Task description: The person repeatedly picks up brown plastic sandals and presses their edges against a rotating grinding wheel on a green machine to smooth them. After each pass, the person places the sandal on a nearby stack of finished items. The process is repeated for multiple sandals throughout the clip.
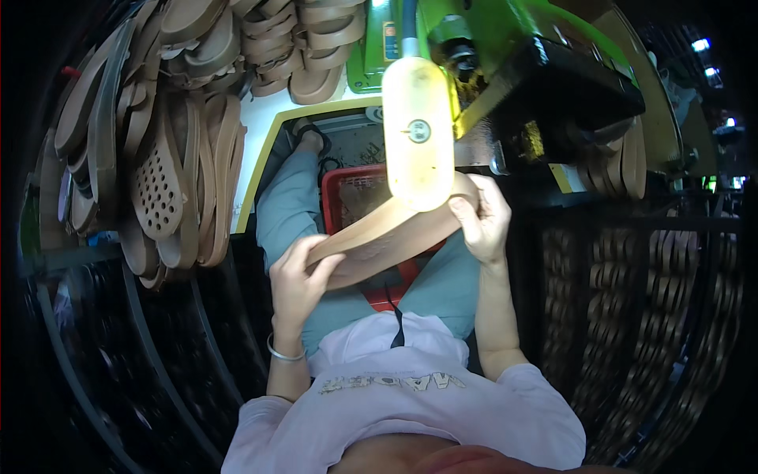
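Note:
A tan foam shoe [387, 251] stretches between my two hands above my lap, its sole side and upper edge seen at a slant. My left hand [304, 272] grips its lower left end, fingers and thumb closed on it. At the other end my right hand [483, 221] pinches it, the thumb lying on top. A yellow oblong lamp or machine head [418, 134] hangs just over the shoe and hides part of its upper edge. Below the shoe, between my knees, sits a red plastic basket [330, 197].
Tan foam clogs and sandals [158, 189] are piled at the left on a white, yellow-edged table [264, 118]. A green machine [505, 28] with a black box part [584, 87] stands ahead to the right. Racks of shoes [616, 292] line the right side; dark rack bars [150, 340] are at the left.

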Motion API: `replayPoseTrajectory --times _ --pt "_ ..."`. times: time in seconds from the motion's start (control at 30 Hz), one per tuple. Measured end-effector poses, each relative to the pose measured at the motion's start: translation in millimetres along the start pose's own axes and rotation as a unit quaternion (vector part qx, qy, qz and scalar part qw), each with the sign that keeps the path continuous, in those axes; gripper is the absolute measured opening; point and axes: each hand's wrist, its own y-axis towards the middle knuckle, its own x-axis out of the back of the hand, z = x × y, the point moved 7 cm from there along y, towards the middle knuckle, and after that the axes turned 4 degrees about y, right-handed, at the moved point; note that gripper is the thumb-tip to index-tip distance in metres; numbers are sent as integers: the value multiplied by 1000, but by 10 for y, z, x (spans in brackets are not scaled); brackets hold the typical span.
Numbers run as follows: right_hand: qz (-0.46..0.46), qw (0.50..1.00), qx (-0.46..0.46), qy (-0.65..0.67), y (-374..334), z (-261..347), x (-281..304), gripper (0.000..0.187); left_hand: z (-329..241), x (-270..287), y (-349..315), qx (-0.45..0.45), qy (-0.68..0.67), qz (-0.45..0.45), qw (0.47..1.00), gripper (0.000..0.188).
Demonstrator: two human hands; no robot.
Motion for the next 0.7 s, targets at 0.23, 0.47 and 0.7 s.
replayPoseTrajectory --times 0.23,0.47,0.7 --pt "-134 990 27 28 36 41 591 30 -914 -216 675 -243 104 -20 964 34" --pt "-181 979 -23 93 -19 14 675 26 -1042 -219 947 -326 3 13 945 31" --pt "-164 984 -16 68 -149 -68 474 21 -990 -44 1069 -263 18 62 963 27"
